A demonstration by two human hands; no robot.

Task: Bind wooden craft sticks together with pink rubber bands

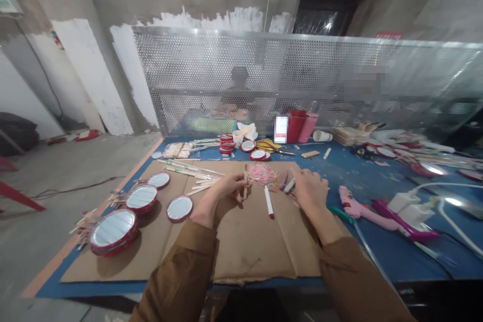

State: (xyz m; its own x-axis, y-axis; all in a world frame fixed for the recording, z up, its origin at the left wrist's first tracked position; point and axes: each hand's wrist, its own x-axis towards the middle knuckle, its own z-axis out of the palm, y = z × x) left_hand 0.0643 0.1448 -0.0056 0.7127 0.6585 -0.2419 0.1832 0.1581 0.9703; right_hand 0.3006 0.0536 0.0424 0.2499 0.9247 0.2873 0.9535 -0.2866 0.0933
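My left hand (232,186) pinches a short flat wooden stick (245,183), held upright above the cardboard sheet (249,251). Beside it lies a heap of pink and yellow rubber bands (263,174). My right hand (311,188) is closed, fingers bent down at the cardboard's right side. At its fingertips are a small greyish object (290,185) and a pinkish piece; the fingers hide part of them. Between my hands rests a white marker (268,202) with a red end. Several loose wooden sticks (206,182) lie left of my left hand.
Round red-rimmed discs with shiny faces (113,229) stand along the cardboard's left. To the right lie a pink glue gun (356,207), a purple tool (409,226) and white plugs with cables (409,206). Red bottles (297,126) and a perforated metal screen (196,75) stand behind.
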